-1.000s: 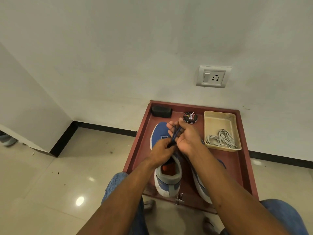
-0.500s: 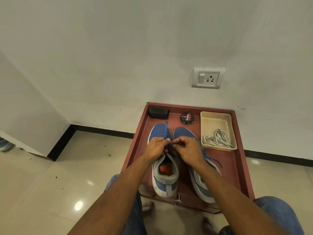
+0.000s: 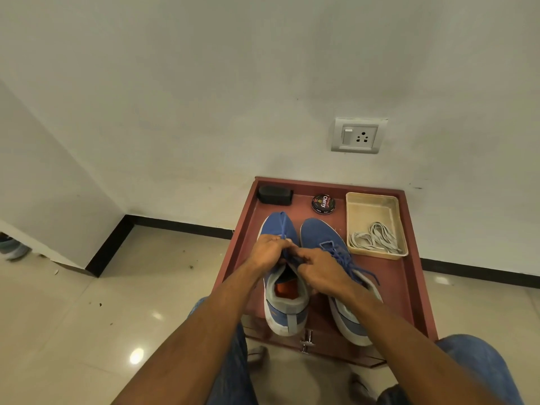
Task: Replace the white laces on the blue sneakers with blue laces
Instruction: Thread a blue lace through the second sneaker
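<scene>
Two blue sneakers stand side by side on a reddish wooden tray (image 3: 409, 287). Over the tongue of the left sneaker (image 3: 285, 305), my left hand (image 3: 267, 251) pinches a blue lace (image 3: 282, 225) whose end trails forward over the toe. My right hand (image 3: 317, 270) has curled fingers at the same eyelets, pinching the lace beside the left hand. The right sneaker (image 3: 321, 235) carries blue laces that hang loose off its right side. The white laces (image 3: 375, 239) lie bunched in a beige plastic tray (image 3: 371, 206).
A black brush block (image 3: 275, 195) and a round shoe polish tin (image 3: 323, 203) sit at the tray's far edge, against the white wall. A wall socket (image 3: 358, 136) is above. Glossy tiled floor (image 3: 117, 302) spreads to the left. My jeans-clad knees flank the tray's near edge.
My hands came down from holding the lace raised over the toes to the left sneaker's eyelets. The lace end now lies forward over the toe.
</scene>
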